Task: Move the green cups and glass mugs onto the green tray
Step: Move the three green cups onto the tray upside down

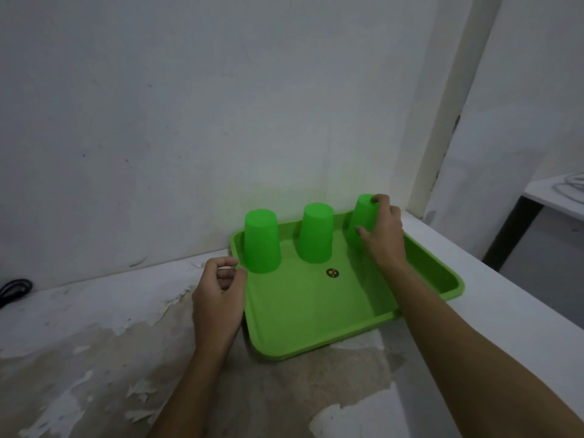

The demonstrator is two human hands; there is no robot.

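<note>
A green tray point(316, 324) lies on the worn white table against the wall. Three green cups stand upside down along its far side: a left cup point(261, 246), a middle cup point(316, 237) and a right cup point(361, 221). My right hand point(384, 238) is wrapped around the right cup, thumb on its near side and fingers over its top. My left hand point(216, 303) hovers at the tray's left edge, just below the left cup, fingers loosely curled and holding nothing. No glass mugs are in view.
A small round black and yellow sticker point(332, 273) marks the tray floor. A black cable point(15, 289) lies at the table's far left. The table's right edge point(505, 279) drops off beside another table point(556, 197) with white cords.
</note>
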